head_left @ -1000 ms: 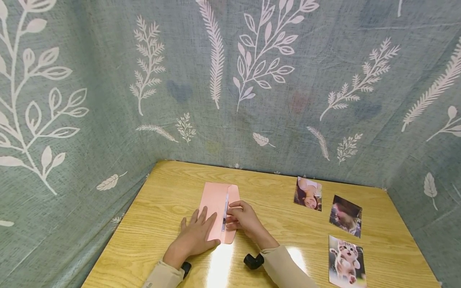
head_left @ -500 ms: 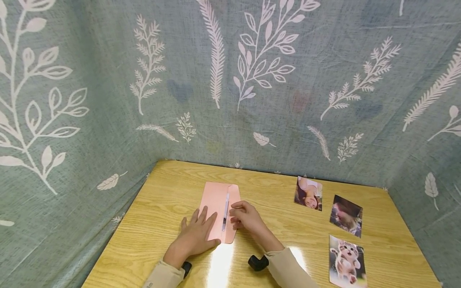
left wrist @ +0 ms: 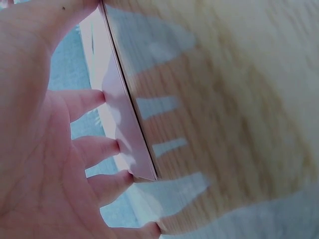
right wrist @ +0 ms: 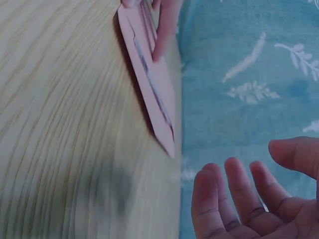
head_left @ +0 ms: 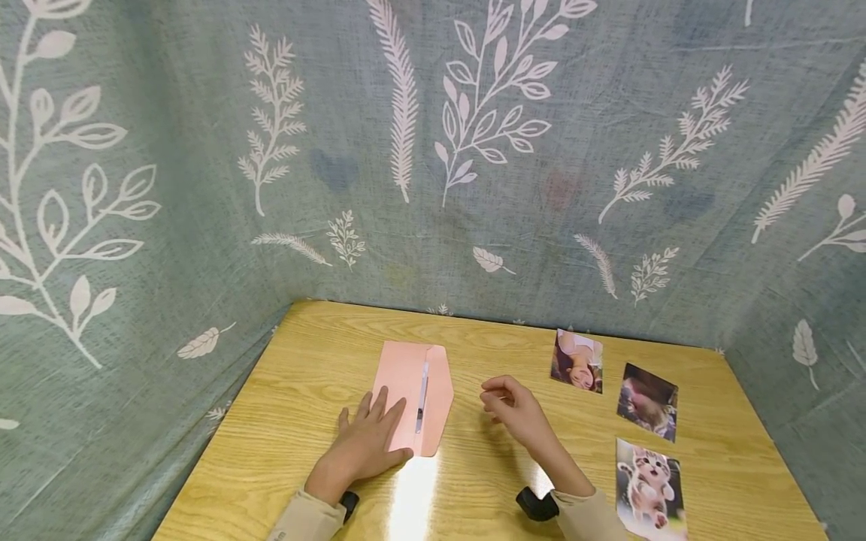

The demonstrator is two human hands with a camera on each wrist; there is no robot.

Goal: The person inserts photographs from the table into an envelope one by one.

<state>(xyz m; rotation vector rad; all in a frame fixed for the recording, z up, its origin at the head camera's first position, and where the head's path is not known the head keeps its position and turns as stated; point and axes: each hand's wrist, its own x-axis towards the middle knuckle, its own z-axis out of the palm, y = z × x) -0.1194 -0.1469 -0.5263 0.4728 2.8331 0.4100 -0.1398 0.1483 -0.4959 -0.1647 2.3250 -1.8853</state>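
A pink envelope (head_left: 399, 368) lies on the table left of centre, its flap (head_left: 438, 398) folded out to the right. In its opening shows a narrow strip of a photo (head_left: 422, 398). My left hand (head_left: 368, 439) rests on the lower left of the envelope with fingers spread; in the left wrist view its fingertips (left wrist: 112, 147) touch the envelope (left wrist: 124, 109) near its edge. My right hand (head_left: 516, 409) hovers right of the flap, fingers loosely bent and nothing between them. From the right wrist, the same hand (right wrist: 259, 204) appears apart from the envelope (right wrist: 149, 84).
Three photos lie on the right of the wooden table (head_left: 325, 330): a portrait (head_left: 578, 362) turned upside down, a dark blurry picture (head_left: 647, 402), and a kitten photo (head_left: 651, 488). A leaf-patterned curtain (head_left: 433, 248) stands around the table's back and sides.
My right hand has left the envelope's flap and moved right, uncovering the flap's pointed edge. My left hand has stayed on the envelope.
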